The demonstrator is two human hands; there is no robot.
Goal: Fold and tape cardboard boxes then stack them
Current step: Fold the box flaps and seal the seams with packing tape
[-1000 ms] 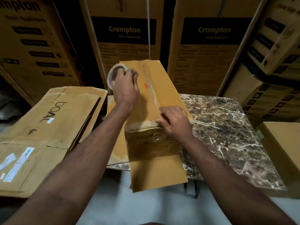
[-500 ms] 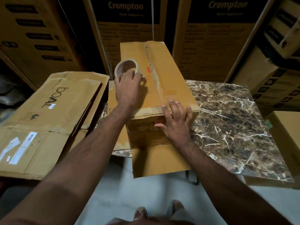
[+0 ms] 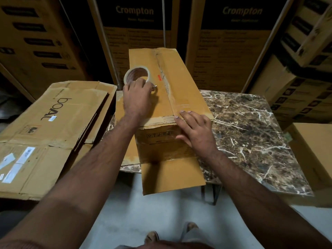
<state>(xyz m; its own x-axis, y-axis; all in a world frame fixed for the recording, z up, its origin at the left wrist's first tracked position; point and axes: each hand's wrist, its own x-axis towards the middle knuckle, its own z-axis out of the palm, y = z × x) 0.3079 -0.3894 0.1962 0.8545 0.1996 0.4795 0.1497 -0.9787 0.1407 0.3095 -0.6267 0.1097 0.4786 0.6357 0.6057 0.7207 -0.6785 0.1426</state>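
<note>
Flattened cartons [image 3: 53, 126] left of box [image 3: 179, 83]; marble table [image 3: 251, 132] beneath.

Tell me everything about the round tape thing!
The tape roll is a pale, see-through ring with a brownish cardboard core. It stands tilted on edge on the brown cardboard box, left of its middle seam. The left hand grips its near rim from above.
</note>
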